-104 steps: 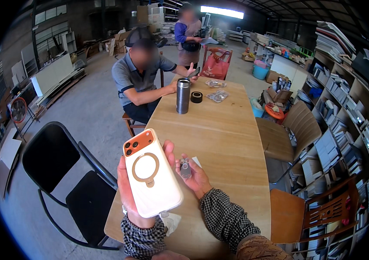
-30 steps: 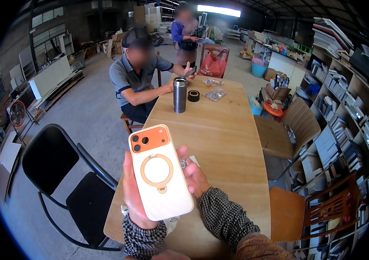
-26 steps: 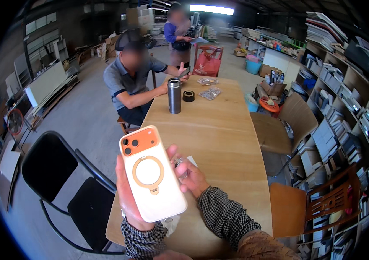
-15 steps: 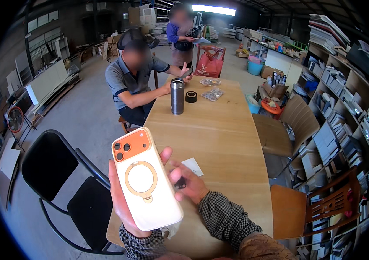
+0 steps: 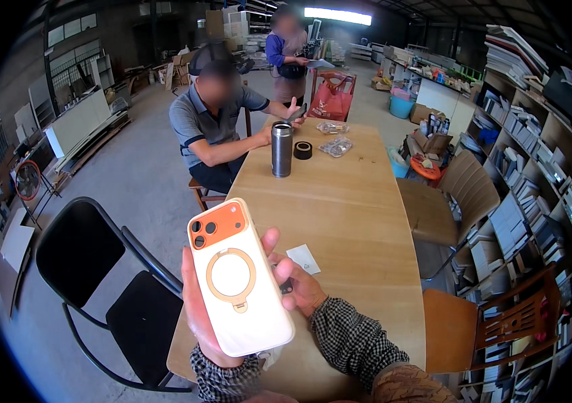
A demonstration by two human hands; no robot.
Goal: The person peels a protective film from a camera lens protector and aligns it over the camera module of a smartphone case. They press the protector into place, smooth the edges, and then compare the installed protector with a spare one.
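My left hand [image 5: 198, 321] is wrapped round a smartphone [image 5: 262, 321] in a pale case, held upright above the near end of the table. Its back faces me, with an orange camera panel and a tan ring holder; the screen side is hidden. Just right of the phone, my right hand [image 5: 308, 289] is closed on a small dark object [image 5: 287, 286], partly covered by the fingers and too small to name. The right fingertips lie close to the phone's edge; whether they touch it I cannot tell. On the table beyond lies a white square paper [image 5: 303, 259].
Farther along the wooden table [image 5: 339, 215] stand a steel thermos [image 5: 282, 151], its black lid [image 5: 303, 150] and clear plastic packets [image 5: 336, 146]. A seated person [image 5: 215, 124] holds a phone. Chairs [image 5: 145, 329] flank the table; loaded shelves [image 5: 521, 168] line the right.
In the picture, the phone and my left hand sit slightly farther right. The table and room have shifted slightly right too. Both hands keep their hold.
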